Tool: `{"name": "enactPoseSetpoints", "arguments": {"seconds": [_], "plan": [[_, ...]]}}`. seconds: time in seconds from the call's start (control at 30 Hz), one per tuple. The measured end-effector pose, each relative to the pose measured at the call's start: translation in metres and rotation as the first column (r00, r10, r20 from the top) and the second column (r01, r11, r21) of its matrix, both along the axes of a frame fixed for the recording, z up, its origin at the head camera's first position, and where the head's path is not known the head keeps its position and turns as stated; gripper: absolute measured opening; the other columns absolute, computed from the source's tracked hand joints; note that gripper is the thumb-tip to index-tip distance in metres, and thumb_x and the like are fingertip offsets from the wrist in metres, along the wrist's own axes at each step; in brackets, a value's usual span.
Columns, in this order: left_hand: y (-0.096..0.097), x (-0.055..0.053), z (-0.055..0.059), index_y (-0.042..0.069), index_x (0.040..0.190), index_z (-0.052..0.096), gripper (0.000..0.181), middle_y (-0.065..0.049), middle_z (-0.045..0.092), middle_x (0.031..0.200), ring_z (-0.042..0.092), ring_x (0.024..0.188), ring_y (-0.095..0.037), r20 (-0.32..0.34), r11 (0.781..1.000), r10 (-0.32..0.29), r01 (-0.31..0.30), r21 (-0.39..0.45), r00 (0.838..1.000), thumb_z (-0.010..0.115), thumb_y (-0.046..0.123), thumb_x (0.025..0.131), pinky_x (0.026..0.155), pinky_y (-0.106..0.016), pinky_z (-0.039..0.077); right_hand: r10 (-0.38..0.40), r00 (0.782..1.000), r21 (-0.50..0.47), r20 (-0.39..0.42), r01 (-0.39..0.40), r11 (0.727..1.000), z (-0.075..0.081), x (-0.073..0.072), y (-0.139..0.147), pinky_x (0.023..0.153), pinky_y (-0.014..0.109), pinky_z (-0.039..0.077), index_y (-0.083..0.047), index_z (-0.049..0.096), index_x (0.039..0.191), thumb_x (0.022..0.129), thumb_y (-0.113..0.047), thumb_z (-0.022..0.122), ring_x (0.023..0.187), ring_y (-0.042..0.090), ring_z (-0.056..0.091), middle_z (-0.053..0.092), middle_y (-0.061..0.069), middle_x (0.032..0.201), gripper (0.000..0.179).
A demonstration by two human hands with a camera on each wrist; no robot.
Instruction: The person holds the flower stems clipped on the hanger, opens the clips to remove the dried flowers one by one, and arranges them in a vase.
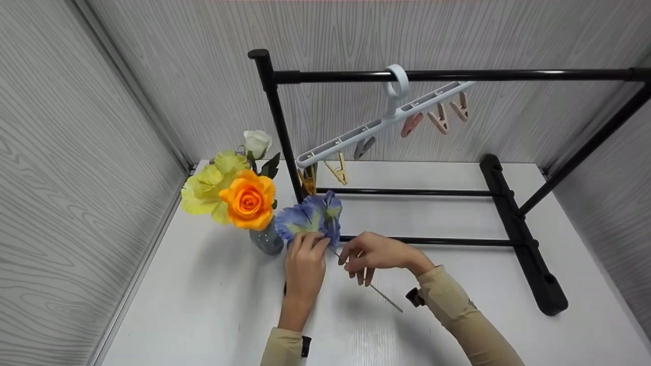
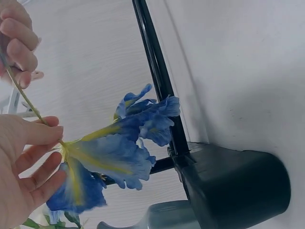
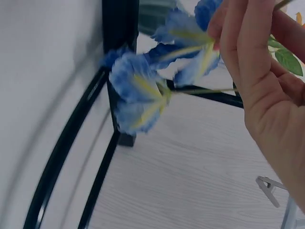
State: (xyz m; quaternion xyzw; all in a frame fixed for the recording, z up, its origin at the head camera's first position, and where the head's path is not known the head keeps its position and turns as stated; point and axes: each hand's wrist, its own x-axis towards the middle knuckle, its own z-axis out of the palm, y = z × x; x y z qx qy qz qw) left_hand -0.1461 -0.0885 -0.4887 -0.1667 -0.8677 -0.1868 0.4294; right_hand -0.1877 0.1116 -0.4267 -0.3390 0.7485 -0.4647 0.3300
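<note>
A blue artificial iris (image 1: 305,218) with yellow-streaked petals and a long thin stem (image 1: 386,298) is held in both hands above the table. My left hand (image 1: 305,264) pinches the stem right below the petals, which the left wrist view shows between thumb and fingertips. Lower on the stem, my right hand (image 1: 379,253) grips it with thumb and bent fingers, and the free end sticks out down to the right. In the right wrist view, blue blooms (image 3: 138,90) appear beyond the right hand (image 3: 267,71), which hides part of the stem.
Left of the hands, a grey vase (image 1: 267,240) holds an orange rose (image 1: 248,200), yellow flowers (image 1: 203,190) and a white rose (image 1: 257,143). A black rack (image 1: 508,75) stands behind, bearing a tilted white hanger (image 1: 351,136) with several clips (image 1: 440,120). Grey panels enclose the table.
</note>
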Motion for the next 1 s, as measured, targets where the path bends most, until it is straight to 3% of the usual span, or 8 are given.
{"name": "enactPoseSetpoints", "arguments": {"seconds": [0.17,0.27,0.33,0.43,0.53,0.6,0.9,1.0], "plan": [[0.002,0.002,0.002,0.0,0.102,0.078,0.018,-0.012,0.068,0.102,0.065,0.095,-0.029,0.005,0.989,-0.046,0.044,0.143,0.999,0.08,-0.006,0.085,0.083,-0.04,0.059,-0.057,0.998,-0.069,0.032,0.06,0.996,-0.005,-0.001,-0.003,0.058,0.036,0.062,0.006,0.069,0.105,0.099,-0.003,0.063,0.061,0.015,0.068,0.069,0.006,0.077,0.013],[0.004,0.006,0.002,-0.001,0.108,0.075,0.019,-0.012,0.065,0.104,0.066,0.094,-0.026,0.048,0.94,-0.104,0.083,0.331,0.993,0.077,-0.004,0.09,0.081,-0.037,0.06,-0.093,0.996,-0.111,0.014,0.094,0.989,-0.004,-0.001,-0.004,0.056,0.032,0.06,0.009,0.068,0.101,0.099,-0.003,0.065,0.062,0.015,0.067,0.069,0.004,0.076,0.013],[0.006,0.008,0.003,-0.001,0.11,0.072,0.016,-0.01,0.066,0.102,0.067,0.091,-0.024,0.096,0.874,-0.157,0.093,0.478,0.983,0.075,0.0,0.093,0.079,-0.035,0.06,-0.112,0.994,-0.134,-0.001,0.111,0.985,-0.004,-0.002,-0.005,0.056,0.03,0.06,0.011,0.069,0.101,0.099,-0.004,0.066,0.062,0.014,0.066,0.069,0.003,0.076,0.015],[0.006,0.01,0.006,-0.002,0.111,0.07,0.014,-0.01,0.07,0.099,0.069,0.087,-0.025,0.169,0.729,-0.262,0.08,0.68,0.95,0.07,0.006,0.099,0.077,-0.033,0.06,-0.135,0.991,-0.165,-0.006,0.132,0.977,-0.004,-0.002,-0.008,0.056,0.029,0.059,0.008,0.071,0.1,0.099,-0.005,0.067,0.062,0.013,0.066,0.069,0.002,0.076,0.014],[0.006,0.01,0.01,-0.006,0.113,0.067,0.019,-0.017,0.072,0.099,0.072,0.085,-0.03,0.198,0.587,-0.364,0.059,0.808,0.91,0.066,0.01,0.102,0.078,-0.038,0.061,-0.156,0.988,-0.188,-0.006,0.152,0.97,-0.004,-0.002,-0.012,0.056,0.027,0.058,0.006,0.072,0.098,0.099,-0.005,0.068,0.062,0.012,0.065,0.069,0.003,0.077,0.011],[0.004,0.01,0.012,-0.008,0.116,0.066,0.022,-0.022,0.072,0.1,0.073,0.085,-0.032,0.196,0.517,-0.405,0.047,0.855,0.893,0.065,0.01,0.103,0.078,-0.04,0.062,-0.169,0.986,-0.199,-0.006,0.164,0.966,-0.004,-0.001,-0.016,0.056,0.027,0.057,0.004,0.073,0.098,0.098,-0.005,0.068,0.062,0.012,0.064,0.069,0.005,0.078,0.01],[-0.006,0.011,0.019,-0.01,0.119,0.061,0.023,-0.022,0.07,0.106,0.071,0.091,-0.026,0.151,0.339,-0.467,0.019,0.94,0.871,0.063,0.007,0.104,0.081,-0.035,0.061,-0.2,0.98,-0.223,-0.011,0.193,0.956,-0.005,0.002,-0.036,0.057,0.026,0.057,0.004,0.074,0.101,0.099,-0.006,0.068,0.064,0.012,0.065,0.07,0.003,0.08,0.013],[-0.012,0.01,0.021,-0.01,0.12,0.06,0.022,-0.02,0.069,0.105,0.071,0.092,-0.024,0.116,0.259,-0.498,0.019,0.966,0.859,0.06,0.006,0.105,0.081,-0.031,0.06,-0.21,0.978,-0.232,-0.007,0.203,0.951,-0.009,0.004,-0.042,0.056,0.025,0.056,0.004,0.074,0.101,0.099,-0.007,0.069,0.064,0.012,0.065,0.07,0.002,0.079,0.013]]}}
